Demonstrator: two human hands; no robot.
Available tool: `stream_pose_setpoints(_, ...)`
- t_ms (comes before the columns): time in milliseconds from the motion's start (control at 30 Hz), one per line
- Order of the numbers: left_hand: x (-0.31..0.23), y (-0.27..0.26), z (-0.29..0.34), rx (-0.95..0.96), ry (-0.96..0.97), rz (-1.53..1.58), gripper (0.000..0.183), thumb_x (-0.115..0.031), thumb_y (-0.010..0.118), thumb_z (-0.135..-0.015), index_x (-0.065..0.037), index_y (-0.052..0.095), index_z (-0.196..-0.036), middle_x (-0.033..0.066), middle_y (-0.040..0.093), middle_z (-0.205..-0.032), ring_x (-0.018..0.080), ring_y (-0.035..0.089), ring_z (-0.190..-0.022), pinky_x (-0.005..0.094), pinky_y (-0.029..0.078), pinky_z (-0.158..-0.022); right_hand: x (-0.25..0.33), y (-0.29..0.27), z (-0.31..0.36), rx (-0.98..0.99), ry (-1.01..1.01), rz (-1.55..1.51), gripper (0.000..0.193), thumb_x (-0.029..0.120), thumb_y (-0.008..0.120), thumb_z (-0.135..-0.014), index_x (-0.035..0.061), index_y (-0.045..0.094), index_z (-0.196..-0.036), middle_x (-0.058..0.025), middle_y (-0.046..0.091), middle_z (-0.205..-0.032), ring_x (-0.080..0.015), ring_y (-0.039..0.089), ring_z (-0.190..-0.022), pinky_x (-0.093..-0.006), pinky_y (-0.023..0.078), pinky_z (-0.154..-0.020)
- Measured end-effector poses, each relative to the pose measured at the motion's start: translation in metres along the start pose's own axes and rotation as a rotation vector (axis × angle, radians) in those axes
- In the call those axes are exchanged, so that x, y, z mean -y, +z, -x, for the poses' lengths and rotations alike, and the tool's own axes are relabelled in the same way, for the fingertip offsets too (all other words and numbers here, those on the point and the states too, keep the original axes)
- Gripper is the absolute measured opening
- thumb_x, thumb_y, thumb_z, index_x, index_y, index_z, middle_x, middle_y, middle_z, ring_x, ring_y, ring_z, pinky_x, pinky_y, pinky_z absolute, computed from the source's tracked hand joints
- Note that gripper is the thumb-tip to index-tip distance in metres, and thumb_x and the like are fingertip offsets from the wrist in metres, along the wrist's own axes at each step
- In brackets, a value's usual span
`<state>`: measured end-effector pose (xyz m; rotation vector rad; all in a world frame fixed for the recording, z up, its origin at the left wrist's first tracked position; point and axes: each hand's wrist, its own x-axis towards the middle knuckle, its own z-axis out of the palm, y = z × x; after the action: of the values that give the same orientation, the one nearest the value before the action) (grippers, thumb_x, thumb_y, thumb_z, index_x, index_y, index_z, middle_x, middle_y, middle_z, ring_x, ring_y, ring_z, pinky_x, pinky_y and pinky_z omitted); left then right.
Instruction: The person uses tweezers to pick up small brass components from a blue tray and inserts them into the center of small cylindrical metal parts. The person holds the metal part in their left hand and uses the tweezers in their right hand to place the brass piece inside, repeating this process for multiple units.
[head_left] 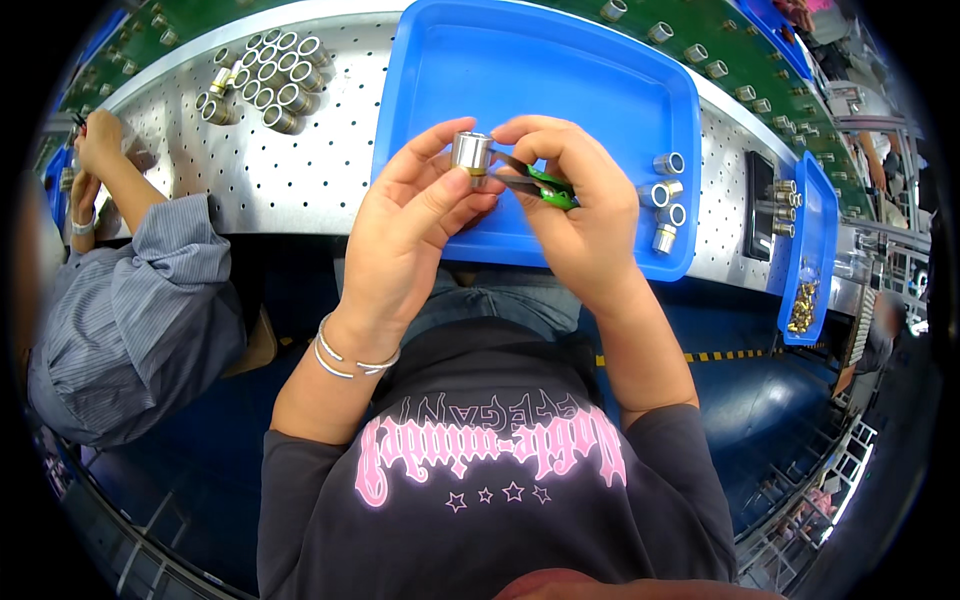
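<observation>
My left hand (395, 225) pinches a short, shiny metal cylinder (470, 150) between thumb and fingers, with a yellowish band at its lower end. In my right hand (595, 210) is a pair of small snips (555, 190) with green handles and dark blades. The blades reach left to the cylinder's side, one near its upper part and one near the banded end; whether both touch it I cannot tell. Both hands are over the near part of a large blue tray (540, 25). Several similar metal cylinders (670, 163) lie at the tray's right side.
Many metal cylinders (285, 75) stand grouped on the perforated metal table (345, 150) at left. A co-worker's sleeve (165, 270) and hands are farther left. Right of the tray lie a black flat device (760, 205) and a blue tray (818, 240) with brass-coloured pieces. Cylinders dot the green belt (635, 40) behind.
</observation>
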<state>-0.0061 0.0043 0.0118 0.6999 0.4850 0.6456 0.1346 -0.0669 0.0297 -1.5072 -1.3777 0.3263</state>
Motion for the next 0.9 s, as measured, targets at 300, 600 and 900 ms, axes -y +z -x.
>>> stream_pose_setpoints(300,-0.006,-0.0004,0.0013,0.017,-0.039,0.03,0.041,-0.014,0.052,-0.092,0.001,0.044,-0.129,0.0172,0.059,-0.112,0.0195,0.061,-0.095,0.0277,0.049,-0.086,-0.008,-0.0007,0.0021,-0.017,0.069,-0.21,0.015,-0.003,0.063,-0.076,0.002,0.056,-0.087,-0.0077,0.065,-0.095,-0.0087,0.046,-0.054,-0.0225,0.04,-0.05)
stream_pose_setpoints(600,-0.0054,-0.0011,0.0025,0.017,-0.027,0.04,0.04,-0.015,0.05,-0.093,0.0,0.044,-0.13,0.0155,0.059,-0.111,0.0183,0.062,-0.093,0.0282,0.05,-0.086,-0.0008,-0.0028,-0.0005,0.019,0.074,-0.186,0.016,-0.006,0.06,-0.075,0.0013,0.056,-0.089,-0.0089,0.065,-0.095,-0.0094,0.051,-0.058,-0.0228,0.043,-0.053)
stream_pose_setpoints(900,-0.0045,-0.0006,0.0016,0.018,0.022,-0.117,0.045,-0.008,0.058,-0.088,0.0,0.044,-0.13,0.0116,0.061,-0.107,0.014,0.062,-0.089,0.026,0.049,-0.083,-0.0003,-0.0032,-0.0023,0.032,-0.032,-0.047,0.026,-0.011,0.056,-0.066,0.0016,0.056,-0.089,-0.0114,0.064,-0.094,-0.0264,0.064,-0.081,-0.0308,0.051,-0.067)
